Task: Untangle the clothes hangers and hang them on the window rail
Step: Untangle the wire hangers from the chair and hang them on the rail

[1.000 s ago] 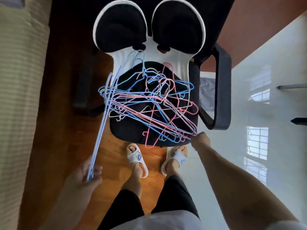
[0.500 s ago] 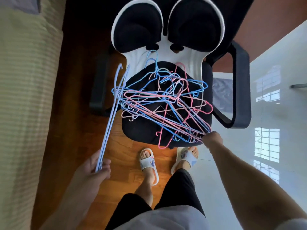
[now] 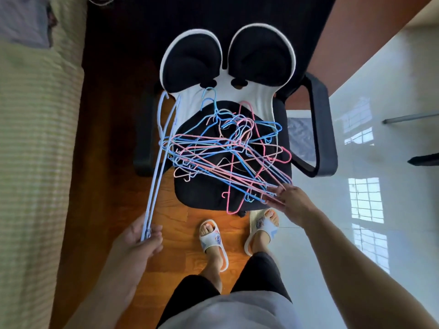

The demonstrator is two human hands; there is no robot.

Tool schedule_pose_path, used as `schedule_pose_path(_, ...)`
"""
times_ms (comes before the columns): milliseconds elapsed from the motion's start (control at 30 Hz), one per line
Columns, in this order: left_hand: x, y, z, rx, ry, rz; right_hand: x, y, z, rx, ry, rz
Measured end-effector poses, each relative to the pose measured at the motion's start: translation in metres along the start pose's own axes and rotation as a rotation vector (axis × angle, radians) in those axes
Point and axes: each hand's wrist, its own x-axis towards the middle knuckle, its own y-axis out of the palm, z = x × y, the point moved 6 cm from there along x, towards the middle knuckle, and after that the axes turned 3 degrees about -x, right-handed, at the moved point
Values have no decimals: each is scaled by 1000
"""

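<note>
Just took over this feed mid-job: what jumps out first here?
A tangled heap of blue and pink hangers fills the black seat of the office chair at centre. The left hand holds a few pale blue hangers running up past the heap's left edge, while the right hand pinches wires at the heap's near right corner.

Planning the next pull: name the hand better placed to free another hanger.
Probably the right hand: its grip already pinches wires at the near corner of the tangled hangers. The left hand holds the pale blue hangers.
</note>
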Motion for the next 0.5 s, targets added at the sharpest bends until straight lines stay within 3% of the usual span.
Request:
schedule_pose_path(133, -14, -9, -27, 21, 95, 68, -84, 22, 26, 319, -43, 100)
schedule_pose_path(300, -31, -12, -62, 114, 219, 192, -179, 13, 40, 283, -267, 43)
schedule_pose_path(500, -62, 35, -133, 233, 393, 436, -298, -42, 23, 904, -408, 84)
